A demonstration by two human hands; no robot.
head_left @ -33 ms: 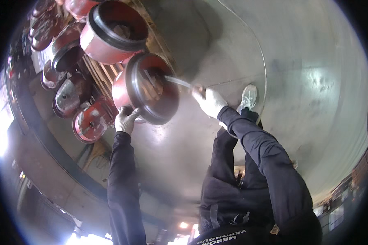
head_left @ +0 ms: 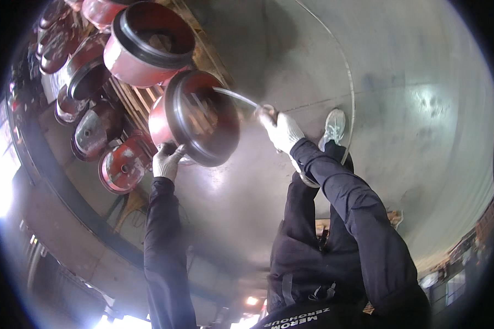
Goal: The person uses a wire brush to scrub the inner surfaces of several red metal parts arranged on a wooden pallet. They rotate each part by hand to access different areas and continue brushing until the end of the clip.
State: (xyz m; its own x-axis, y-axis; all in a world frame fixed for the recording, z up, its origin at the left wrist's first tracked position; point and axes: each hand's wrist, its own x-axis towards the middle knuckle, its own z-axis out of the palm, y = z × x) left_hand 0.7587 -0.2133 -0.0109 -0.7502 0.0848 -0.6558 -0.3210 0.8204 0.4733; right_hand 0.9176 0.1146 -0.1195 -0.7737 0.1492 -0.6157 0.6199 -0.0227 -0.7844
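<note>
1. touching the lower edge of a round, open-mouthed red drum (head_left: 211, 118), the knit-gloved left hand (head_left: 168, 162) has its fingers partly hidden; whether they grip cannot be told.
2. the gloved right hand (head_left: 284, 131) closes its fingers around a blurred tool with a curved, pale tube (head_left: 237, 95).
3. the drum, dark-banded at its rim, sits tilted beside wooden slats (head_left: 130, 98).
4. the tube's tip overlaps the drum's mouth; contact is unclear.
5. more drums (head_left: 148, 60), upper left, are partly cut off.
</note>
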